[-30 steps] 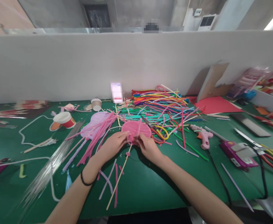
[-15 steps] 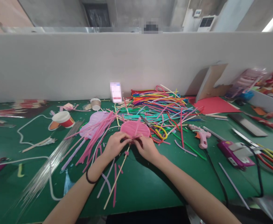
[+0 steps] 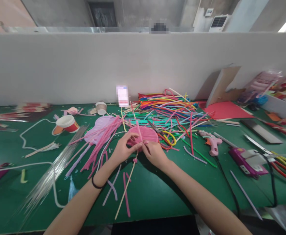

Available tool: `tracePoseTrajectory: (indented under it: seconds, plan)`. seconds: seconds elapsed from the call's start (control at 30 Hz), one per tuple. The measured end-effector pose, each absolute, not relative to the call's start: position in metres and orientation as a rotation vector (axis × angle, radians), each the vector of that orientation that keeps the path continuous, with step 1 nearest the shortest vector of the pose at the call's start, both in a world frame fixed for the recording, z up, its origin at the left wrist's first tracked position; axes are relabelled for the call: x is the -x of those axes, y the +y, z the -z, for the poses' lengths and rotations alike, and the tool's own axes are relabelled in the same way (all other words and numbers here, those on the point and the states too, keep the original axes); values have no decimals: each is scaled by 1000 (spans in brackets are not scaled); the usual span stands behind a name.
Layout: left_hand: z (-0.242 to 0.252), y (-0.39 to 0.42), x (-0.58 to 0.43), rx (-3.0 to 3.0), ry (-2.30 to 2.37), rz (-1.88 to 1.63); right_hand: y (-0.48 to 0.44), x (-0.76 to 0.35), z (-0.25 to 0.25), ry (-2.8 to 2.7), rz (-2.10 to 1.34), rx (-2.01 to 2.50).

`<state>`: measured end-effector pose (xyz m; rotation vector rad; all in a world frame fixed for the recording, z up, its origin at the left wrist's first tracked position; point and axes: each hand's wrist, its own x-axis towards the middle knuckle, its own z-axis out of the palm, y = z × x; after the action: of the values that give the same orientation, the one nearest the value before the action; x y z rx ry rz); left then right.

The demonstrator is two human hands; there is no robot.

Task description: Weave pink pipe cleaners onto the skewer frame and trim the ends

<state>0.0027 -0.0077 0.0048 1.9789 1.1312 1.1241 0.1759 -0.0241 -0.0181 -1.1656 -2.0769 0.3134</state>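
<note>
A round pink fan (image 3: 150, 133), made of fuzzy pipe cleaners, lies in front of me with its thin wooden stick (image 3: 125, 193) pointing toward the near edge. A small pink knot (image 3: 135, 160) sits on the stick. My left hand (image 3: 122, 149) curls its thumb and index finger around the fan's lower left part. At the fan's base, my right hand (image 3: 156, 155) is closed in a pinch by a pink pipe cleaner (image 3: 138, 130) that stands up across the fan's face. The fingertips partly hide the joint of fan and stick. To the left lies a lilac fan (image 3: 97, 128).
Behind the fan spreads a heap of coloured pipe cleaners (image 3: 167, 106), with scissors (image 3: 168, 137) at its front. A pink glue gun (image 3: 213, 143) and a purple power strip (image 3: 245, 162) lie right. On the left are a paper cup (image 3: 70, 124) and thin wires (image 3: 52, 176).
The left index finger has lifted and spread from the thumb over the fan. The pink pipe cleaner now stands longer and tilted left. The stick's near end has shifted slightly right.
</note>
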Motion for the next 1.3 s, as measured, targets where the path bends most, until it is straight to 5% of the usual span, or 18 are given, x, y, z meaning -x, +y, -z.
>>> tracePoseTrajectory:
  seconds: [0.4,1.3]
  plan:
    - [4,10,13,-1562,1282,-1305,-11,-188,17,-1693,-586,1135]
    - [8,17,38,-941,1197,-1325,-32,-195,19,-1848,-512,1016]
